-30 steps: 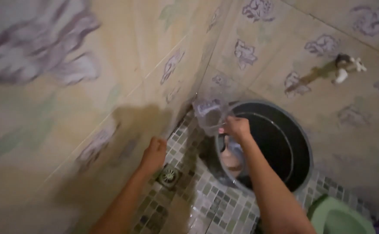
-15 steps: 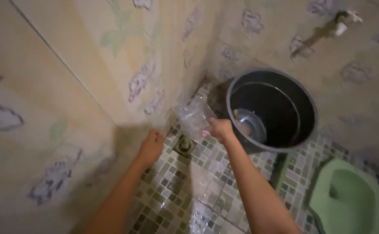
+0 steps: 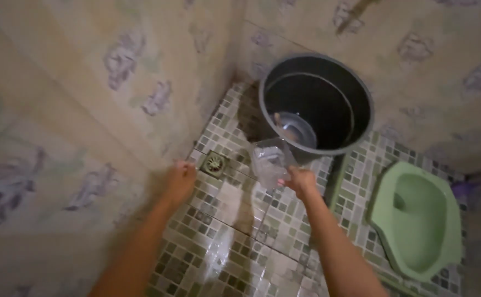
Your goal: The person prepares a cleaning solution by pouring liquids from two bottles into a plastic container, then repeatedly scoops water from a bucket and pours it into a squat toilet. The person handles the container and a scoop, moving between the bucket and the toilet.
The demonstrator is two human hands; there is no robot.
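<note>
Clear plastic makes up the jug [image 3: 270,162] that the right hand [image 3: 301,181] holds by its near side, fingers closed around it, tipped over the wet tiled floor [image 3: 235,242] just near of the black bucket [image 3: 316,102]. The left hand [image 3: 179,181] hangs loosely curled and empty, close to the tiled wall [image 3: 59,110] and just near of the round floor drain [image 3: 215,163]. To pour well, I judge the jug should stay low and tilt slowly toward the drain, so water runs there rather than splashing the wall. Counted: one jug, one bucket with one pale scoop [image 3: 295,129] inside, one drain, one green squat toilet [image 3: 416,217] at the right, two hands.
</note>
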